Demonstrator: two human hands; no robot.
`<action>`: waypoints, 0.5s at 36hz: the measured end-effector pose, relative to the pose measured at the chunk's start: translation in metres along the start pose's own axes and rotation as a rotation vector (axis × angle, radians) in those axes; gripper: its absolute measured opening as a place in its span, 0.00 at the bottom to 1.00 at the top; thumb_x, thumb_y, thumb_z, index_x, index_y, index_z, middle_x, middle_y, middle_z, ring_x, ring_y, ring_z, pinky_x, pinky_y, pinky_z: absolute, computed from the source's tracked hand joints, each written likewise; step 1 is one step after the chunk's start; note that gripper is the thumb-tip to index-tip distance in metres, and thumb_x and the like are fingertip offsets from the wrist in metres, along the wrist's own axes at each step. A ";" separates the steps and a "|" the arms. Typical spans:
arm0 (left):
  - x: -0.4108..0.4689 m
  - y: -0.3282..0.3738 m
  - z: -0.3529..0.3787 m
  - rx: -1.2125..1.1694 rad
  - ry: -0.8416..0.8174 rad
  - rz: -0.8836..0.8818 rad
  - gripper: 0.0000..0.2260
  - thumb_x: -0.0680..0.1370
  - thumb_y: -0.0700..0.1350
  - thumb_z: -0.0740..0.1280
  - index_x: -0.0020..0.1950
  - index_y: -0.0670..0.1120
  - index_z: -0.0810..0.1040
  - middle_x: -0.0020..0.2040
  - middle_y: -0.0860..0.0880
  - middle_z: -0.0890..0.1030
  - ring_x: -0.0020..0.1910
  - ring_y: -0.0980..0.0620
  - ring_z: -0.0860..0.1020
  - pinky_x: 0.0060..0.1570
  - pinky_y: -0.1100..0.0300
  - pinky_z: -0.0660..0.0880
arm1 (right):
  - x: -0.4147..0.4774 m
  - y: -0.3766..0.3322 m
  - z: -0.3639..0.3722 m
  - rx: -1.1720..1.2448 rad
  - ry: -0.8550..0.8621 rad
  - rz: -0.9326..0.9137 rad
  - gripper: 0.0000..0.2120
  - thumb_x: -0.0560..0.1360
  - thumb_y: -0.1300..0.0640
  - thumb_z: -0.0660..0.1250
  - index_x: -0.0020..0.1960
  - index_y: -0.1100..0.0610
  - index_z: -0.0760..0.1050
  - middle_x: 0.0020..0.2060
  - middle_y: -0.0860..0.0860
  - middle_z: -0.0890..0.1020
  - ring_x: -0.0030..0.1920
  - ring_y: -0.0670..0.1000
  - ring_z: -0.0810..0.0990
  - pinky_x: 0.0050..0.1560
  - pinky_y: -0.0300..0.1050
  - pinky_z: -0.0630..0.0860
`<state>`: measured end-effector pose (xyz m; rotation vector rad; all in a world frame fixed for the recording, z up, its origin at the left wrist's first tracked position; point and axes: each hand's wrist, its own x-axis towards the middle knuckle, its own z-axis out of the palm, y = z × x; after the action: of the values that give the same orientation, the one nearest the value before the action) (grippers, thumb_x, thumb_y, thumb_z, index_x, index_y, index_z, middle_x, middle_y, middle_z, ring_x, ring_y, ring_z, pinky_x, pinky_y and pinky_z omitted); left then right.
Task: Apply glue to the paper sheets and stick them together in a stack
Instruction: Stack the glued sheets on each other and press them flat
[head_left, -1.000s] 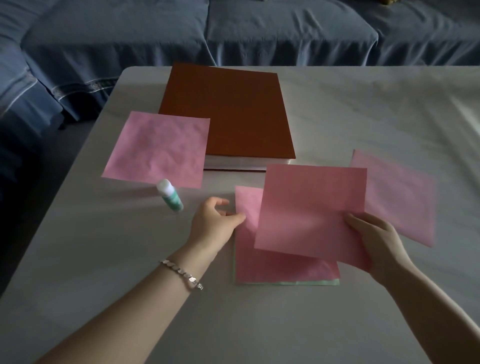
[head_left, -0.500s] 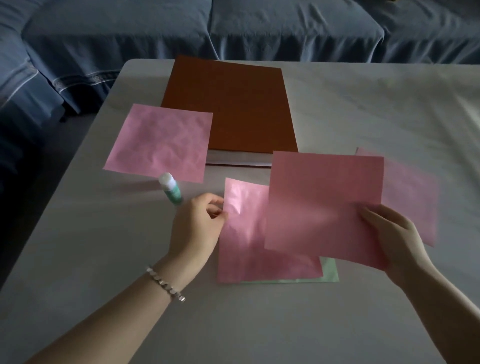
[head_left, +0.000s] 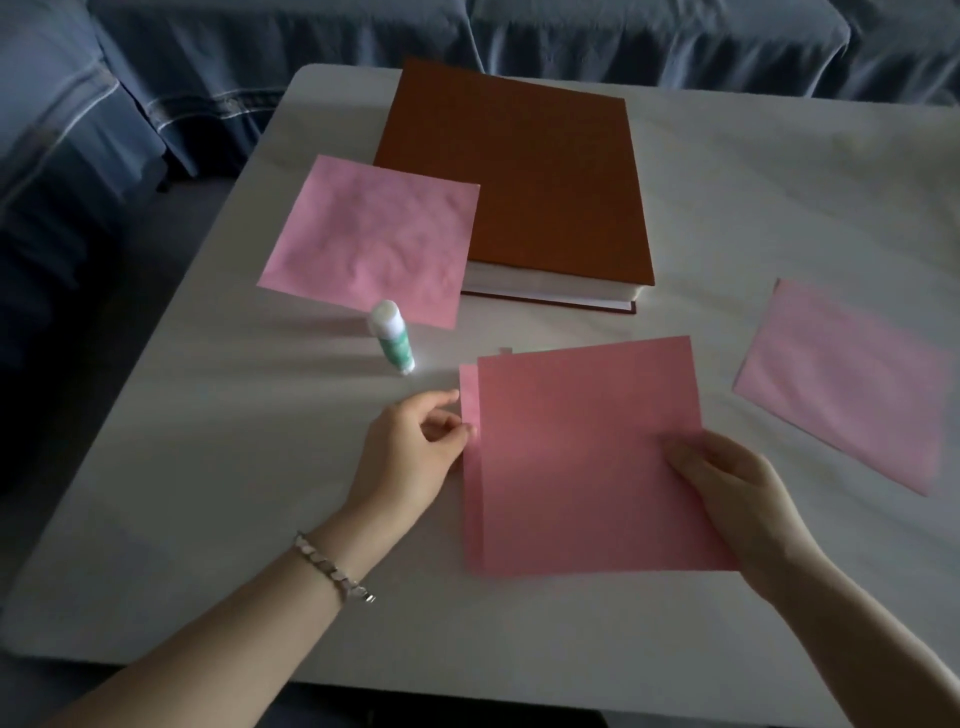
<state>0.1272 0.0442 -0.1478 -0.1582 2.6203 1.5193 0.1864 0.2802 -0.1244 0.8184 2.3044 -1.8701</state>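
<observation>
As right hand holds top sheet | left hand pinches (lower sheet)

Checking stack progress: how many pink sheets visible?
4. Left sheet overlapping the book, far-right sheet, top sheet in the right hand, lower sheet pinched by the left hand. More may be hidden beneath.

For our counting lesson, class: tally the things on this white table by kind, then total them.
Pink square paper sheets: 4 (far left, far right, held on top, strip showing beneath)
Green-and-white glue stick: 1
Brown-covered hardback book: 1
Total: 6
</observation>
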 end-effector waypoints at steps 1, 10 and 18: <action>0.000 -0.001 0.000 0.000 0.000 -0.007 0.14 0.72 0.37 0.72 0.58 0.42 0.80 0.36 0.55 0.80 0.37 0.53 0.78 0.45 0.63 0.74 | 0.000 0.000 0.001 -0.014 0.000 -0.002 0.09 0.75 0.61 0.64 0.38 0.54 0.79 0.26 0.43 0.80 0.28 0.42 0.75 0.30 0.36 0.73; 0.000 -0.005 0.005 -0.075 0.021 -0.043 0.12 0.73 0.36 0.70 0.56 0.42 0.81 0.36 0.54 0.79 0.34 0.53 0.77 0.47 0.50 0.79 | 0.006 0.000 0.009 -0.196 -0.016 -0.034 0.09 0.76 0.62 0.63 0.39 0.57 0.77 0.31 0.52 0.77 0.30 0.50 0.73 0.35 0.44 0.69; -0.002 -0.006 0.006 -0.129 0.028 -0.060 0.12 0.75 0.35 0.68 0.57 0.43 0.81 0.38 0.53 0.81 0.37 0.52 0.78 0.48 0.48 0.79 | 0.007 0.001 0.010 -0.334 -0.059 -0.082 0.09 0.76 0.61 0.62 0.42 0.67 0.73 0.32 0.57 0.74 0.33 0.52 0.69 0.36 0.46 0.66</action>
<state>0.1302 0.0472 -0.1555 -0.2679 2.5138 1.6783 0.1780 0.2730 -0.1301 0.6248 2.5462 -1.4506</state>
